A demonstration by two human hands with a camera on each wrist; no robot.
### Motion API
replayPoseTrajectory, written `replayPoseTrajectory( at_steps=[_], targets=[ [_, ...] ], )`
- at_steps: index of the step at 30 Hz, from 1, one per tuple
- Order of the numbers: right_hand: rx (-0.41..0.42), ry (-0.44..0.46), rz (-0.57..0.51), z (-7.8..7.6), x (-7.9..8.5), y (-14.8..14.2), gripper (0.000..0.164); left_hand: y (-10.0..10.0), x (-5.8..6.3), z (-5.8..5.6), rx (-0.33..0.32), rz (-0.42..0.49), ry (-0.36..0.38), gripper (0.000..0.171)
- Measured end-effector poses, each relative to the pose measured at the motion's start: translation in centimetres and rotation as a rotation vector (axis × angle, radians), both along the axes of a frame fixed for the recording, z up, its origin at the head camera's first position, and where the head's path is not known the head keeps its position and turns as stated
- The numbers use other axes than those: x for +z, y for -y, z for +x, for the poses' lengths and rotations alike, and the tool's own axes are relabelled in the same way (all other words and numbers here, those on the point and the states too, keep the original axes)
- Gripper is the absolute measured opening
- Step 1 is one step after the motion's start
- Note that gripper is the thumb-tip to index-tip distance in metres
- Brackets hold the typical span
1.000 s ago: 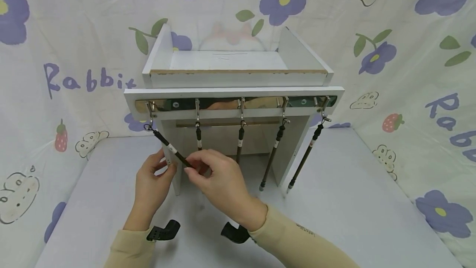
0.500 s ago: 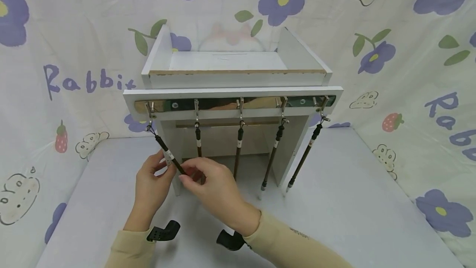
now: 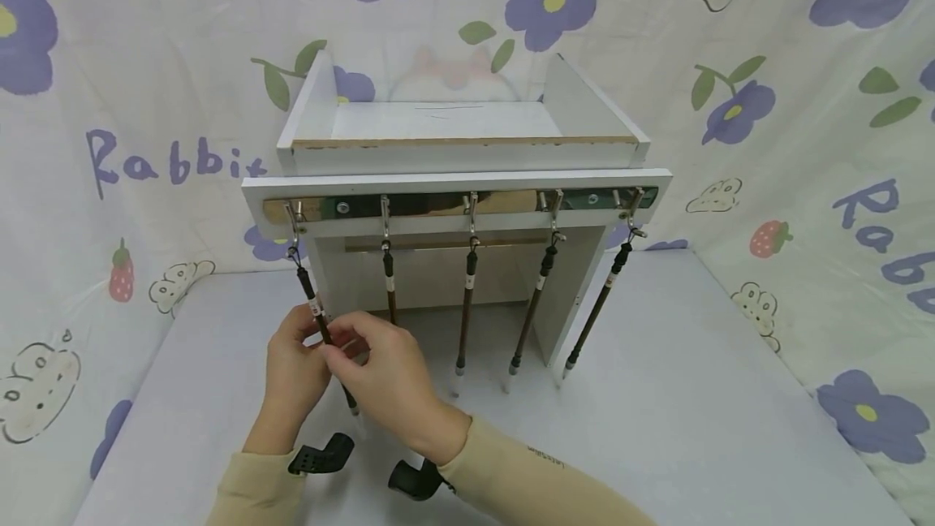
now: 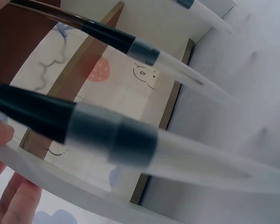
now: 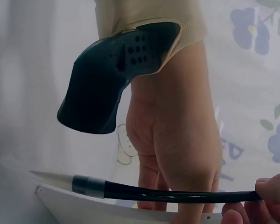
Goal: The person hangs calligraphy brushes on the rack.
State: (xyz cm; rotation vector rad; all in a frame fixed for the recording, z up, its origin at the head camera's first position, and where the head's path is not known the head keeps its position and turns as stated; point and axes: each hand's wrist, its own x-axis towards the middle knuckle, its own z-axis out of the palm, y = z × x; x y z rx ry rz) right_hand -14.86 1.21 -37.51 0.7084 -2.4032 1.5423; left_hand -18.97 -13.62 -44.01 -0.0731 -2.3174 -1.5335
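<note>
Both hands pinch the leftmost dark thin calligraphy brush (image 3: 319,321) at mid-shaft: left hand (image 3: 292,368) behind it, right hand (image 3: 380,380) in front. The brush hangs from the left metal hook (image 3: 295,222), nearly upright, tip down toward the table.

L hand (image 3: 292,368) pinching, R hand (image 3: 383,384) pinching

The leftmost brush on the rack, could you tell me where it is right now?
In the head view, the leftmost brush hangs from the far-left hook, left of four other brushes, pinched between both hands.
</note>
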Motion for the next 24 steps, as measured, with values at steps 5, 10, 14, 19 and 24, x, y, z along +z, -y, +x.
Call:
replayPoseTrajectory(
  at_steps=[5,10,14,19,24],
  targets=[
    [-0.010,-0.014,0.006,-0.2,-0.3,0.0,0.015,0.0,0.0,-0.1,0.001,0.015,-0.003,0.044],
    [-0.008,-0.025,0.000,-0.3,-0.6,-0.1,0.014,0.1,0.0,-0.1,0.002,0.004,0.001,0.037],
    [0.002,-0.019,-0.006,-0.3,-0.9,-0.4,0.015,0.3,0.0,-0.2,0.000,-0.026,-0.005,0.031],
    [0.015,-0.020,0.027,0.2,-1.4,-1.7,0.019,0.5,0.0,-0.2,-0.024,-0.039,-0.024,0.030],
    [0.014,-0.101,0.139,0.8,-2.5,-4.2,0.021,1.0,-0.3,0.2,-0.071,-0.083,0.022,0.041]
  ],
)
